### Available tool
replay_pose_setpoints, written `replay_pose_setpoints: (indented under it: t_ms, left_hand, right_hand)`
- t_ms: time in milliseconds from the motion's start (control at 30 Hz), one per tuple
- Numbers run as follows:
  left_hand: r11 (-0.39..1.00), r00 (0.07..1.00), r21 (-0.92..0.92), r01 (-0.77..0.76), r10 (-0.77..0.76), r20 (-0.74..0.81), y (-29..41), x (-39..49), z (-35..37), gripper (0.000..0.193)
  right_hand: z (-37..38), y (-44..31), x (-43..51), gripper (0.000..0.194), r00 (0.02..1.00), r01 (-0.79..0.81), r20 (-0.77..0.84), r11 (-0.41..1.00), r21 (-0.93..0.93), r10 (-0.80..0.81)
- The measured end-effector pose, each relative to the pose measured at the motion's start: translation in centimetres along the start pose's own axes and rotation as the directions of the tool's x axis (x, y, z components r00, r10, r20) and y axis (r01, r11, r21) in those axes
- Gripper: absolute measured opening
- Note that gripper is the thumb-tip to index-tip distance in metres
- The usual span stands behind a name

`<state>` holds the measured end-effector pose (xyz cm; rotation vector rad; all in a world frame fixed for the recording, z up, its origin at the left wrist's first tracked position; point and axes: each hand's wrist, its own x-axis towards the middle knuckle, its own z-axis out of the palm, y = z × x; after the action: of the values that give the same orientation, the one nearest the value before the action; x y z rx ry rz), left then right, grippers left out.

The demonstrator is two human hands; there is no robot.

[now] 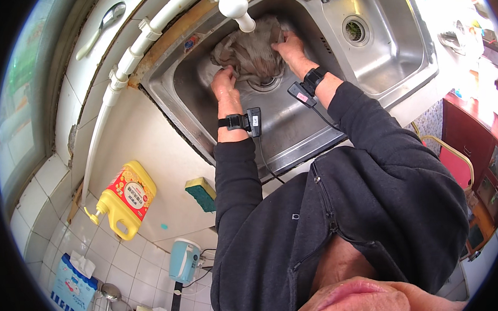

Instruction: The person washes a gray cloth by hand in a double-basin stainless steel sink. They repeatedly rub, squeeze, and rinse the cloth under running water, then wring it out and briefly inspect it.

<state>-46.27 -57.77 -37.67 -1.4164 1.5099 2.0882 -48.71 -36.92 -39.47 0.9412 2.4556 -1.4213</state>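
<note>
A wet, greyish-brown cloth (pixel 252 51) is spread in the larger basin of a stainless steel sink (pixel 289 124), above the drain. My left hand (pixel 225 83) grips its lower left edge, fingers closed on the fabric. At its right side my right hand (pixel 290 47) pinches the edge between thumb and fingers. Each wrist wears a black strap with a small box and a cable. The cloth partly covers the drain strainer (pixel 266 84). The white spout (pixel 245 22) hangs over the cloth's upper part.
On the counter left of the sink are a yellow detergent jug (pixel 130 198) and a green-and-yellow sponge (pixel 201 194). A white pipe (pixel 134 56) runs along the wall side. The smaller basin (pixel 378 58) has green scraps in its strainer (pixel 355 30). A spoon (pixel 111 15) lies on the tiled ledge.
</note>
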Motion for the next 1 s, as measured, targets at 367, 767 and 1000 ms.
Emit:
replay_pose_setpoints:
  t_ms: [367, 767, 1000]
  left_hand:
    - [0.963, 0.982, -0.269, -0.035, 0.082, 0.168, -0.5, -2.0, -1.3, 0.006]
    - [0.913, 0.886, 0.244, -0.327, 0.207, 0.414, 6.4, -8.0, -3.3, 0.034]
    - [0.491, 0.897, 0.763, -0.42, 0.098, 0.431, 8.1, -9.0, -5.4, 0.053]
  right_hand:
    - [-3.2, -1.1, -1.1, 0.019, 0.898, 0.42, -0.078, 0.897, -0.141, -0.433]
    - [-9.0, -6.5, -3.2, 0.075, 0.733, 0.619, 0.397, 0.784, -0.05, -0.553]
    - [-10.5, -7.2, -3.0, 0.048, 0.517, 0.828, 0.829, 0.369, -0.421, -0.214]
